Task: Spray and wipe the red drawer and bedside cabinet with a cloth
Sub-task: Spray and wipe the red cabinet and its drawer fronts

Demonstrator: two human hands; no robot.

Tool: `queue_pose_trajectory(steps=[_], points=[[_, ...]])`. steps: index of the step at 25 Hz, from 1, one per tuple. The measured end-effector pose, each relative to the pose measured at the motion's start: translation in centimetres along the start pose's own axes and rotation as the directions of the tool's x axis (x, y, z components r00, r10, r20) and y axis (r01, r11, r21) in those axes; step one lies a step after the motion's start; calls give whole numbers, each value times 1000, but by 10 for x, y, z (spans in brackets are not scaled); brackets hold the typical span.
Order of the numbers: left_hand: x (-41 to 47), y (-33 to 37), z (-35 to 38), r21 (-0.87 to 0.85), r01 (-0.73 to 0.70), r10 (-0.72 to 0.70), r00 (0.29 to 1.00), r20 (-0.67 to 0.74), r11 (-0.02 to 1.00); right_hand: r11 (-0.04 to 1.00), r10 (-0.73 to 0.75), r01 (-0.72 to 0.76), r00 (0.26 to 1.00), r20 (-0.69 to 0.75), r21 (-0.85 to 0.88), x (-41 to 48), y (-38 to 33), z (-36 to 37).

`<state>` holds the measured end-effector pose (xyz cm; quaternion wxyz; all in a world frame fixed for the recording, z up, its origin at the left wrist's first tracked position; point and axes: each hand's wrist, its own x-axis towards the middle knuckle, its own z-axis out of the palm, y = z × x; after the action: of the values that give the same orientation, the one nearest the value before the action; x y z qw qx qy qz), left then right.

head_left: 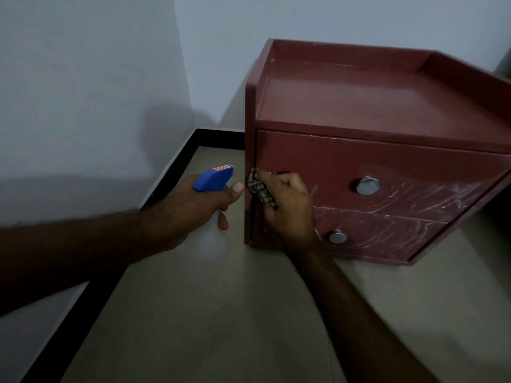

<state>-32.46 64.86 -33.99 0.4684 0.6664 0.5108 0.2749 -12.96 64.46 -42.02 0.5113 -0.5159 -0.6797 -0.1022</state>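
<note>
- Pointing its blue nozzle at the cabinet, the spray bottle stands upright just left of it, gripped by your left hand.
- Your right hand clutches a bunched patterned cloth against the left end of the upper drawer, left of its round metal knob.
- White streaks cross both red drawer fronts.

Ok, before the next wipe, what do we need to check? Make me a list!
1. The right hand grips the cloth: ok.
2. The cloth touches the upper drawer front: ok.
3. The left hand holds the spray bottle: ok.
4. The white streaks are gone from the drawer fronts: not ok, many show on the right.
5. Liquid is left in the bottle: cannot tell.
</note>
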Motion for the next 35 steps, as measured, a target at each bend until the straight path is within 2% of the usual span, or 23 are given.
queue_pose_trajectory(steps=[3,5,10,15,21,27,29,32,34,35], points=[[2,-1,0,3,8,-8,1000,-14,1000,998,-47,50,997,-68,40,20,-8,2],[4,0,-1,12,13,-13,1000,-21,1000,997,-75,75,997,-35,3,23,-8,7],[3,0,-1,24,23,-22,999,-34,999,999,38,-41,994,104,24,-19,-3,18],[0,-1,3,16,41,-41,999,-20,999,1000,2,-2,1000,29,0,-12,2,28],[-4,2,4,22,49,-49,999,-19,999,998,67,-66,993,93,-13,-48,12,36],[-4,1,5,13,31,-31,999,-26,999,1000,27,-27,999,-30,4,-39,10,32],[-3,0,4,17,45,-44,999,-18,999,996,89,-89,995,-47,8,-45,9,27],[-3,-1,3,13,48,-48,999,-11,999,959,284,-284,947,-150,20,-56,7,17],[-3,-2,3,19,39,-39,999,-8,999,864,504,-482,829,-244,145,-58,9,10],[-3,-3,3,23,40,-40,999,-5,999,774,632,-575,727,-269,265,-58,10,5]])
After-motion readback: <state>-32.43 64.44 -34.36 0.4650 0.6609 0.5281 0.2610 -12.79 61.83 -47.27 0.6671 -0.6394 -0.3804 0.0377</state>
